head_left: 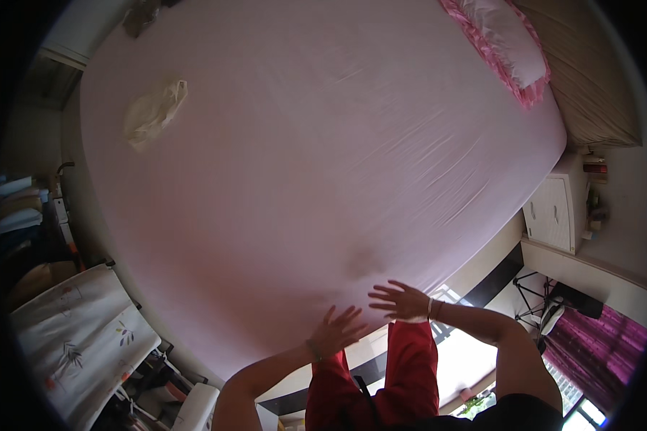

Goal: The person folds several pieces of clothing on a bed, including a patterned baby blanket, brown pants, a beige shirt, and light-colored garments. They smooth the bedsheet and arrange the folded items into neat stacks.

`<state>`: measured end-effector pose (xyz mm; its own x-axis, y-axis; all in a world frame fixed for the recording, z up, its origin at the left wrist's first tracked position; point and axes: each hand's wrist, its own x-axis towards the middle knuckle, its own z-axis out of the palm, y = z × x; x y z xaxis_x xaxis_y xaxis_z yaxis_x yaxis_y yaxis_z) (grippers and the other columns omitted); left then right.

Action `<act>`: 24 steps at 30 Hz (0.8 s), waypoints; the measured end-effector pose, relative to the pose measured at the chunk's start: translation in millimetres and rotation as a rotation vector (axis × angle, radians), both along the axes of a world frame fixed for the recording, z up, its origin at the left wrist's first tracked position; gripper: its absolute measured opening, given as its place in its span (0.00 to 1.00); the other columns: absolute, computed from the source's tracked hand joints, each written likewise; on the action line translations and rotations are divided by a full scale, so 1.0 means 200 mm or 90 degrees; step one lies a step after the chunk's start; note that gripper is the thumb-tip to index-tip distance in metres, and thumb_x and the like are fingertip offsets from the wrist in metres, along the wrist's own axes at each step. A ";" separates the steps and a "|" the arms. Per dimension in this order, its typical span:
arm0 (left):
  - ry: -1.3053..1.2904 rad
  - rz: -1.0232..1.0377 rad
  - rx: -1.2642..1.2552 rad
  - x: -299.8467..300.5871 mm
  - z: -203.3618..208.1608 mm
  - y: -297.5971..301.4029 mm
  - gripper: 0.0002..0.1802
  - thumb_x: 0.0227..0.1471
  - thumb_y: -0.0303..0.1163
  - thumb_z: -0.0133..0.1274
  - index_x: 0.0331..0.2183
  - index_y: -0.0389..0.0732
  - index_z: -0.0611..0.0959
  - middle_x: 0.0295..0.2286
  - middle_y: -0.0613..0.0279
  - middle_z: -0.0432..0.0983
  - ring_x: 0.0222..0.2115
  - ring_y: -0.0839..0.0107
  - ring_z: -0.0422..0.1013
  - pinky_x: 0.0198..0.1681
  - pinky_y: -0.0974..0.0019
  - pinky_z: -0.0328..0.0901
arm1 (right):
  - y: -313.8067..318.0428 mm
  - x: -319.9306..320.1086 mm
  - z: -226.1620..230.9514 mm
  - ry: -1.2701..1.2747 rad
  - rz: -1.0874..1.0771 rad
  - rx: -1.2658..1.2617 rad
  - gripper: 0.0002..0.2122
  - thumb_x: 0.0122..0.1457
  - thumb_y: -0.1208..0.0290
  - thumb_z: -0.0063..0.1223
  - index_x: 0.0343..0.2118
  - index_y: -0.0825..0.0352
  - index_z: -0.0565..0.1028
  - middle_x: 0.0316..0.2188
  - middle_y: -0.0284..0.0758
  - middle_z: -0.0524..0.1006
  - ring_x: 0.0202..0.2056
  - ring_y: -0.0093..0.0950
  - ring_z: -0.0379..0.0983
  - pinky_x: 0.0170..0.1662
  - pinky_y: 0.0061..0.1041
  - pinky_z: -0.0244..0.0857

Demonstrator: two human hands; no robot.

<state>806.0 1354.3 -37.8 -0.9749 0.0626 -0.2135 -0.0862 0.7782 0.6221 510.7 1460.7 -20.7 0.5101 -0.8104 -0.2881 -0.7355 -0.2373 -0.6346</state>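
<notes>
A bed covered with a pink fitted sheet [280, 165] fills most of the head view. Close to its near edge, my left hand [336, 332] is held with the fingers spread and nothing in it. Just to the right of it, my right hand [401, 302] also has its fingers apart and is bare of any object. Both hands are nearest to the sheet; whether they touch it I cannot tell. Fine creases run across the sheet on the right side. My legs in red trousers [413, 359] stand against the near side of the bed.
A crumpled pale plastic bag [155, 115] lies on the bed at far left. A pink ruffled pillow [507, 50] rests by the brown headboard [589, 72]. At right stand a white bedside cabinet [553, 208] and purple curtain [597, 345]; at left, a cloth-covered stand [86, 337].
</notes>
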 end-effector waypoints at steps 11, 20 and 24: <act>0.188 0.503 -0.247 -1.62 -0.22 -1.23 0.29 0.63 0.45 0.45 0.64 0.57 0.63 0.67 0.57 0.47 0.68 0.56 0.43 0.66 0.39 0.34 | -1.74 -1.16 -0.34 0.263 -0.460 -0.400 0.30 0.67 0.50 0.37 0.65 0.65 0.56 0.68 0.38 0.53 0.69 0.36 0.43 0.70 0.42 0.38; 0.092 0.175 -0.116 -2.08 -0.36 -0.03 0.36 0.60 0.58 0.41 0.64 0.51 0.64 0.66 0.64 0.50 0.68 0.62 0.40 0.67 0.41 0.37 | -0.34 -1.56 -0.37 0.319 -0.612 -0.158 0.32 0.64 0.56 0.46 0.67 0.68 0.54 0.69 0.42 0.51 0.70 0.38 0.42 0.70 0.43 0.33; -0.091 -0.193 0.135 -1.86 -0.26 0.71 0.40 0.58 0.60 0.43 0.66 0.55 0.58 0.67 0.68 0.49 0.68 0.70 0.42 0.68 0.46 0.37 | 0.61 -1.48 -0.21 0.367 -0.614 0.094 0.34 0.62 0.60 0.50 0.67 0.70 0.52 0.70 0.43 0.47 0.71 0.39 0.39 0.70 0.41 0.34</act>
